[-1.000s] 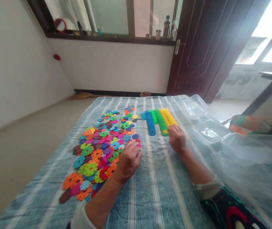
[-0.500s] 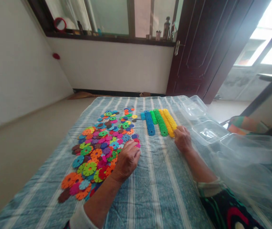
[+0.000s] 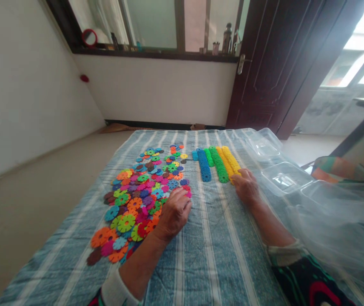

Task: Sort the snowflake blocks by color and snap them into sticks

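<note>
A spread of loose, flat flower-shaped plastic discs [image 3: 137, 195] in many colours covers the left half of a blue striped cloth [image 3: 210, 255]. My left hand [image 3: 174, 211] rests palm down at the pile's right edge, fingers curled over a few discs. To the right lie rows of stacked discs: a blue row [image 3: 203, 165], a green row [image 3: 218, 164] and yellow rows [image 3: 231, 162]. My right hand [image 3: 246, 186] has its fingers closed at the near end of the yellow rows, touching them.
Several clear plastic boxes [image 3: 284, 178] and a clear plastic sheet [image 3: 335, 221] lie along the cloth's right side. A dark wooden door [image 3: 265, 68] stands behind, beside a window sill [image 3: 156, 53] with small bottles. Bare floor [image 3: 41, 187] is at the left.
My right hand slid right from the green row's near end to the yellow rows' near end. My left hand stayed at the pile's edge. The view shifted slightly.
</note>
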### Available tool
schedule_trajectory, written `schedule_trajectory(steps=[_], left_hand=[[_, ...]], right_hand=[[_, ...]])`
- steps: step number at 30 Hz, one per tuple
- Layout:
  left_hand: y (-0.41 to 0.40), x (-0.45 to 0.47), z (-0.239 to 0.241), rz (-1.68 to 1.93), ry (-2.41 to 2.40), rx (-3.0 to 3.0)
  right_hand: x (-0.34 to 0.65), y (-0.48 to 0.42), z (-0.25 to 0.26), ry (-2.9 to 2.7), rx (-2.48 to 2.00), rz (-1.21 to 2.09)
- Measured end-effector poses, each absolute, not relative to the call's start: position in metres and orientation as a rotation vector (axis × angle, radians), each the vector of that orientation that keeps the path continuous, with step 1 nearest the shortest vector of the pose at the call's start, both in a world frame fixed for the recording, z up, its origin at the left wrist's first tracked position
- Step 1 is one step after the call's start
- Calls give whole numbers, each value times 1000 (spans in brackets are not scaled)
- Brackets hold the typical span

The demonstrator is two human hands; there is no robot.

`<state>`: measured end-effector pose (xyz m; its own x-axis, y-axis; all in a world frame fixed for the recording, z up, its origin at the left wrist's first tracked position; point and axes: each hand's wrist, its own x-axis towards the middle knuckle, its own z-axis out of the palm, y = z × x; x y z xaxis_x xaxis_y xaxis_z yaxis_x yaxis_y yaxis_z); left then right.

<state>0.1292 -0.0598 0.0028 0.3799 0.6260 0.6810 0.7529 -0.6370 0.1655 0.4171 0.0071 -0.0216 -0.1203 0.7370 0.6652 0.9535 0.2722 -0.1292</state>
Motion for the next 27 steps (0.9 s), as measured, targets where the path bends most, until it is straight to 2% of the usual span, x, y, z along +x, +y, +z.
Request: schedule_trajectory(steps=[9,15,27], left_hand=[[-66,133,3,-1103,-1310,-2477],[-69,134,2,-1106,-1338,-2493],[-68,131,6,-1121,-1415,-2517]], right_hand=[[417,1,-25,-2001,-1553,-479],[409,3,-27,-1979,-1372,-548],[340,-24,-22,-2248,-945,-250]])
